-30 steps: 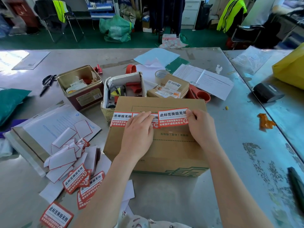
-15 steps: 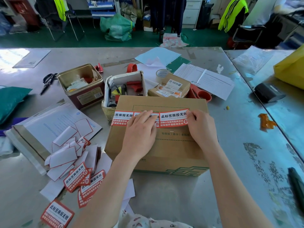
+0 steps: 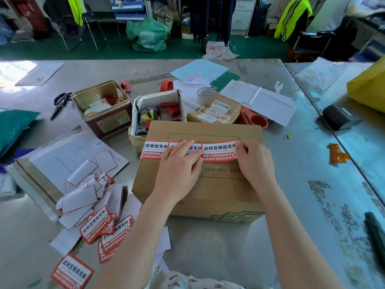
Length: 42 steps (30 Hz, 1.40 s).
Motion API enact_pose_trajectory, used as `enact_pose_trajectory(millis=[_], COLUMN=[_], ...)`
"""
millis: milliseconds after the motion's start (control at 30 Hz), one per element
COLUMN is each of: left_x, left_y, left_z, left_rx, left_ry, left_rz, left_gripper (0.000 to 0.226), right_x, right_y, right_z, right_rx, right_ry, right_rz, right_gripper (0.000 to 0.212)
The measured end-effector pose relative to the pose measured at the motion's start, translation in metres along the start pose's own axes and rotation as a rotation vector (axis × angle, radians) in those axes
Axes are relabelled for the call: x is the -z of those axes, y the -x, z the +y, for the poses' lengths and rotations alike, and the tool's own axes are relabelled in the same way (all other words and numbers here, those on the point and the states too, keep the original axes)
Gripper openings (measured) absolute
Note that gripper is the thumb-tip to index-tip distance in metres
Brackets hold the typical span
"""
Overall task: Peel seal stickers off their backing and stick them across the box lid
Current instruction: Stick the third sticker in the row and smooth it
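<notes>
Thin, limp seal sticker point(image 3: 218, 150), likely best handled by its edges: left hand point(image 3: 179, 170) presses it flat-fingered onto box lid point(image 3: 208, 184), right hand point(image 3: 256, 163) pinching its right end.

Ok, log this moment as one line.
stage: sticking | box: on table | third seal sticker: on lid | left hand: pressing stickers flat | right hand: fingers at sticker's right end

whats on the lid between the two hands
In the head view, the rightmost seal sticker spans the cardboard box lid between the left hand and the right hand.
</notes>
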State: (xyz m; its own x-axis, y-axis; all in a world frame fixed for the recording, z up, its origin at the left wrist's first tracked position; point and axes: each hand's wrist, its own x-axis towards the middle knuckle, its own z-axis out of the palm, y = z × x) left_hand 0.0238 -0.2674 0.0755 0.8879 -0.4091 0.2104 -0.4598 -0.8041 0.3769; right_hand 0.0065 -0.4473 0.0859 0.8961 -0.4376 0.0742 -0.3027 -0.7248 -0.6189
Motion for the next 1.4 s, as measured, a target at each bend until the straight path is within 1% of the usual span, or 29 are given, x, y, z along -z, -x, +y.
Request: enact_pose_trajectory(millis=[100, 233, 333, 467, 533, 600, 767, 833, 1033, 1067, 1167, 1267, 1400], left_x=[0.001, 0.003, 0.004, 0.002, 0.000, 0.000, 0.004, 0.006, 0.005, 0.005, 0.005, 0.005, 0.004], left_y=[0.002, 0.005, 0.005, 0.000, -0.002, -0.003, 0.002, 0.003, 0.002, 0.002, 0.002, 0.002, 0.002], left_z=[0.000, 0.002, 0.003, 0.003, 0.003, 0.002, 0.002, 0.003, 0.002, 0.002, 0.002, 0.003, 0.006], left_rx=[-0.032, -0.091, -0.106, -0.122, -0.111, -0.110, -0.152, -0.163, -0.158, -0.160, -0.163, -0.162, -0.197], left_ry=[0.042, 0.081, 0.066, -0.037, -0.065, -0.056, 0.093, 0.119, 0.130, 0.131, 0.135, 0.127, 0.049], left_rz=[0.033, 0.091, 0.035, -0.109, -0.153, -0.158, -0.136, -0.134, -0.127, -0.126, -0.121, -0.127, -0.175], left_gripper=[0.031, 0.041, 0.047, 0.055, 0.057, 0.057, 0.049, 0.046, 0.038, 0.038, 0.041, 0.045, 0.052], right_x=[0.000, 0.000, 0.000, 0.000, 0.000, -0.001, -0.001, -0.001, 0.003, 0.005, 0.012, 0.014, 0.012], right_y=[0.000, 0.001, 0.001, 0.001, 0.001, 0.001, 0.001, 0.002, 0.008, 0.009, 0.011, 0.013, 0.016], right_z=[0.000, 0.001, 0.001, 0.000, 0.001, 0.002, 0.003, 0.002, 0.001, 0.000, 0.001, 0.004, 0.005], right_rx=[0.003, 0.011, 0.010, 0.015, 0.018, 0.020, 0.022, 0.024, -0.004, -0.017, -0.064, -0.080, -0.067], right_ry=[0.000, 0.006, 0.007, 0.006, 0.008, 0.006, -0.020, -0.039, -0.085, -0.113, -0.203, -0.283, -0.300], right_rz=[-0.001, -0.003, -0.003, 0.000, 0.005, 0.009, 0.044, 0.053, 0.041, 0.035, 0.030, 0.088, 0.131], right_gripper=[0.039, 0.038, 0.038, 0.038, 0.038, 0.038, 0.039, 0.038, 0.026, 0.024, 0.036, 0.031, 0.020])
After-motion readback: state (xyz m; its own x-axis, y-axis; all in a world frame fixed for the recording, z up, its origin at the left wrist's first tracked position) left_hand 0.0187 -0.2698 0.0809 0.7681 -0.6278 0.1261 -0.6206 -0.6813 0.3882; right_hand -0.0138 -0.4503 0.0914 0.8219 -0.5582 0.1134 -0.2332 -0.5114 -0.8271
